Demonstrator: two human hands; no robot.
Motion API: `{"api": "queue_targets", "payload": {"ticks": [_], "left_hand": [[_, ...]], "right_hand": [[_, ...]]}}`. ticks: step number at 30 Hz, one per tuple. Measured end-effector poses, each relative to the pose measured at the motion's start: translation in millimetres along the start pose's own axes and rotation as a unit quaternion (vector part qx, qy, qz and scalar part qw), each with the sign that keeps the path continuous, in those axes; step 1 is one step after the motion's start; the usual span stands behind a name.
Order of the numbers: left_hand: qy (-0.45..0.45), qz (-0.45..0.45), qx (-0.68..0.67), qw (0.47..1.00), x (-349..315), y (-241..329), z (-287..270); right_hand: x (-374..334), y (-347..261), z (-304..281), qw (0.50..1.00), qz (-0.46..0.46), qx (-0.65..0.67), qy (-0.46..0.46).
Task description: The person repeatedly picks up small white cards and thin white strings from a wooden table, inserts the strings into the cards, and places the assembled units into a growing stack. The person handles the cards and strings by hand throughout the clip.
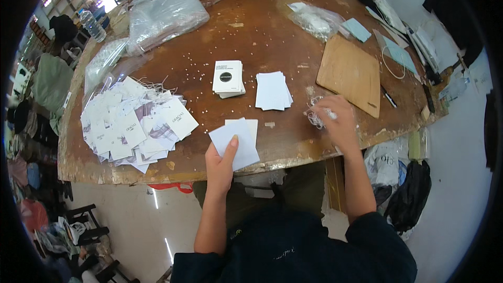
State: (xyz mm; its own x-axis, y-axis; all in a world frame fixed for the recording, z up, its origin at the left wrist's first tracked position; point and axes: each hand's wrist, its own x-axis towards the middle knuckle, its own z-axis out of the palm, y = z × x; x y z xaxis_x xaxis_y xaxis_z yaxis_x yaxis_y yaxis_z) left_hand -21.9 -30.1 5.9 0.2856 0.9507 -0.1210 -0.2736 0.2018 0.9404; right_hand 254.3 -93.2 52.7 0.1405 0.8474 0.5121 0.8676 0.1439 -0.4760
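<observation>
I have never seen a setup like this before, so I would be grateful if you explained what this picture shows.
There is no robot here: a person works with two bare hands, seen from above by a wide fisheye camera worn on the head, so straight edges look bent. On the brown table lie a loose pile of printed tags at left, two neat card stacks in the middle and a wooden board at right. The left hand holds a white card; the right hand is at some white strings, though whether it grips any is unclear.
</observation>
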Motion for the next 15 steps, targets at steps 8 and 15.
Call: {"api": "queue_targets", "payload": {"ticks": [8,15], "left_hand": [[-0.024,0.001,0.032,0.999,0.0,7.8,-6.7],[-0.160,-0.036,-0.077,0.983,-9.2,2.4,-5.1]], "right_hand": [[19.3,-8.6,4.2,0.888,0.204,0.413,-0.012],[14.6,-61.9,50.1,0.921,0.094,0.315,-0.208]]}}
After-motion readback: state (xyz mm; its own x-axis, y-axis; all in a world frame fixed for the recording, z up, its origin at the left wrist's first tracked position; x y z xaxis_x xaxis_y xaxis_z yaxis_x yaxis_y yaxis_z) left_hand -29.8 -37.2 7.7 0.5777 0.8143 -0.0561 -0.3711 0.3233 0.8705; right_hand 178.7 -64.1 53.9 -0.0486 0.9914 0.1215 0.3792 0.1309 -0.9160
